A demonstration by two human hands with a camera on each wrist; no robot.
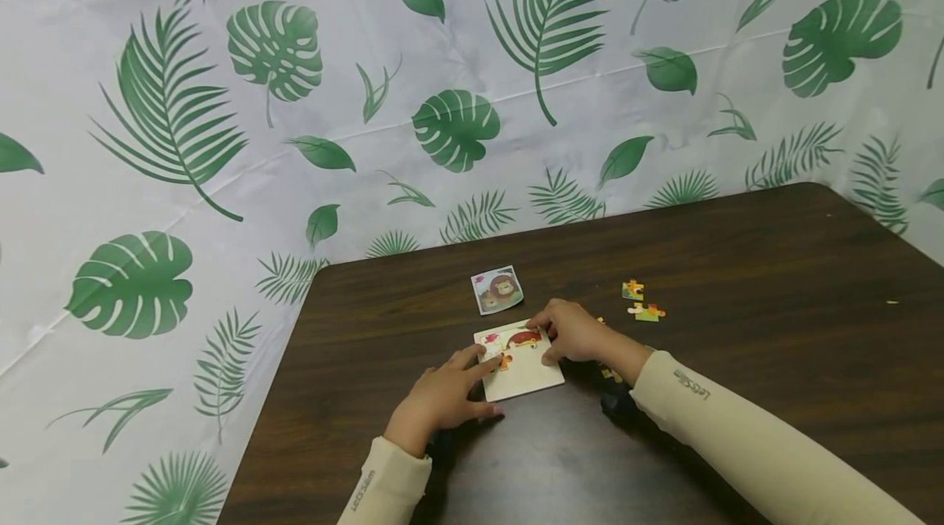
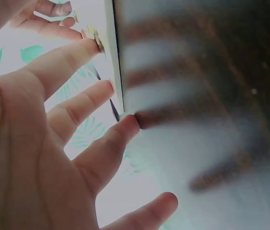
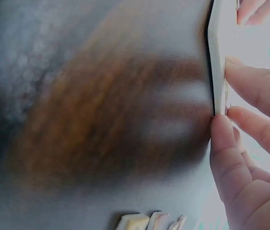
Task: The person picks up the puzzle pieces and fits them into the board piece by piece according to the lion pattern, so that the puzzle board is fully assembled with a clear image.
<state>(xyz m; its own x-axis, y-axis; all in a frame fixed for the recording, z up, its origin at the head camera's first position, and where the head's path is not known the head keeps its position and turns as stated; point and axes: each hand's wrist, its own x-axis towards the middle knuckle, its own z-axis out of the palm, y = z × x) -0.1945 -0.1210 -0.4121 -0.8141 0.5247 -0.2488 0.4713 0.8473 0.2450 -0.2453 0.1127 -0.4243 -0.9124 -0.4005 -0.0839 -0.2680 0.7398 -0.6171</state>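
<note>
A pale square puzzle board lies on the table, with lion-picture pieces along its far side. My left hand comes in from the left with spread, fairly straight fingers. One fingertip touches an orange puzzle piece on the board, and the thumb rests near the front left corner. My right hand holds the board's far right corner. In the right wrist view, its fingers lie over the board while one tip presses against the board's edge. The fingers partly hide the pieces beneath them.
Behind the board lies a lion picture card. Loose puzzle pieces are scattered to the right, some partly covered by the right forearm. The dark wooden table meets a leaf-patterned cloth at the back.
</note>
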